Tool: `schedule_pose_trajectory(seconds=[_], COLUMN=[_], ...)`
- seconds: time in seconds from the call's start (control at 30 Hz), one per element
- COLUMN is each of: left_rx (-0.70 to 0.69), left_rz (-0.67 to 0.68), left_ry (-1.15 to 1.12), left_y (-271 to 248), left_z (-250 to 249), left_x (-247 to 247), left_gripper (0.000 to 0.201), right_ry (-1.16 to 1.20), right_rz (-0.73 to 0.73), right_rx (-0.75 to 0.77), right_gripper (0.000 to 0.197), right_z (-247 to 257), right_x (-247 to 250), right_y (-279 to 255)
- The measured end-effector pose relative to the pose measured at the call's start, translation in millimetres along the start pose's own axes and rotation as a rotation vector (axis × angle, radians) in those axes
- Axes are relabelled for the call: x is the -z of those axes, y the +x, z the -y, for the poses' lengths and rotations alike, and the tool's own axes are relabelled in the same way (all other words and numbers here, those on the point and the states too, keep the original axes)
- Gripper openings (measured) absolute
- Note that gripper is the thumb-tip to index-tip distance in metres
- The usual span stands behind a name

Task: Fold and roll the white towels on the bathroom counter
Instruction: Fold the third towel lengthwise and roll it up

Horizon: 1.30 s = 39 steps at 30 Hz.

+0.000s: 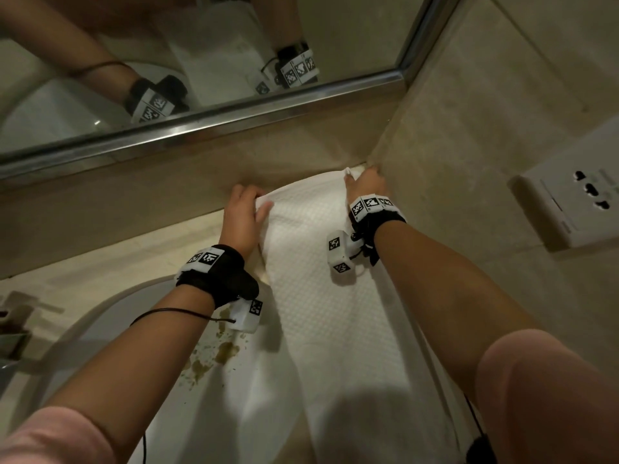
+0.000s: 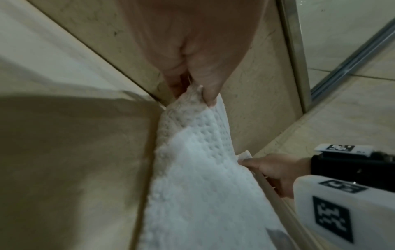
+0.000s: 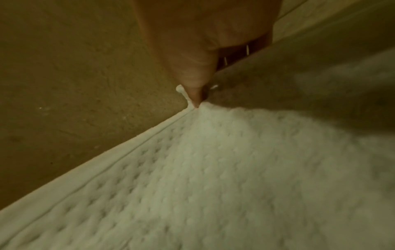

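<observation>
A white waffle-textured towel (image 1: 321, 283) lies lengthwise along the beige counter (image 1: 110, 259), from the back wall toward me. My left hand (image 1: 246, 209) pinches its far left corner between thumb and fingers; the left wrist view shows the towel (image 2: 192, 177) bunched under my left hand (image 2: 198, 94). My right hand (image 1: 363, 182) pinches the far right corner against the side wall. In the right wrist view the towel (image 3: 213, 177) spreads below my right hand (image 3: 197, 96), whose thumb presses the hemmed corner. The far edge is lifted slightly between both hands.
A white sink basin (image 1: 110, 333) with brownish stains (image 1: 214, 356) lies left of the towel. A metal-framed mirror (image 1: 207, 118) runs along the back wall. A wall socket (image 1: 569, 202) sits on the tiled side wall at right. A faucet fitting (image 1: 16, 326) is at far left.
</observation>
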<state>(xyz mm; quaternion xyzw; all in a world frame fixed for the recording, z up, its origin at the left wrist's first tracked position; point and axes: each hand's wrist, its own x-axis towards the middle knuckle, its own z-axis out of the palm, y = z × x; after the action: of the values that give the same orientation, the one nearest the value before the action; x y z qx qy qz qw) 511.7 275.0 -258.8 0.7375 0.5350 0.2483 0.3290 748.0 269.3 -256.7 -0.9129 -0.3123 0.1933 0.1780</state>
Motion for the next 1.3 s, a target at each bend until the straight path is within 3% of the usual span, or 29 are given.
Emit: schedule_pose_trajectory(seconds=[0.17, 0.3, 0.43, 0.53, 0.67, 0.8, 0.97, 1.3], left_rx=[0.141, 0.186, 0.282, 0.396, 0.541, 0.641, 0.663, 0.579], left_rz=[-0.056, -0.101, 0.048, 0.098, -0.001, -0.154, -0.342, -0.336], left_ry=[-0.082, -0.149, -0.365, -0.555, -0.692, -0.620, -0.535, -0.387], left_y=[0, -3, -9, -12, -4, 6, 3, -1], left_z=[-5, -4, 4, 6, 2, 5, 1, 11], left_x=[-2, -2, -2, 4, 4, -6, -20, -11], left_gripper=[0.028, 0.029, 0.029, 0.022, 0.032, 0.045, 0.037, 0.024], right_ry=[0.071, 0.217, 0.182, 0.099, 0.053, 0.087, 0.158, -0.348], right_rz=[0.044, -0.050, -0.044, 0.023, 0.043, 0.047, 0.020, -0.117], right_rx=[-0.014, 0.055, 0.109, 0.126, 0.111, 0.094, 0.071, 0.287], right_gripper=[0.042, 0.029, 0.020, 0.028, 0.033, 0.032, 0.031, 0.034], right_z=[0, -3, -10, -10, -6, -6, -6, -6], right_x=[2, 1, 4, 7, 4, -3, -7, -11], right_y=[2, 1, 8, 15, 16, 17, 18, 10])
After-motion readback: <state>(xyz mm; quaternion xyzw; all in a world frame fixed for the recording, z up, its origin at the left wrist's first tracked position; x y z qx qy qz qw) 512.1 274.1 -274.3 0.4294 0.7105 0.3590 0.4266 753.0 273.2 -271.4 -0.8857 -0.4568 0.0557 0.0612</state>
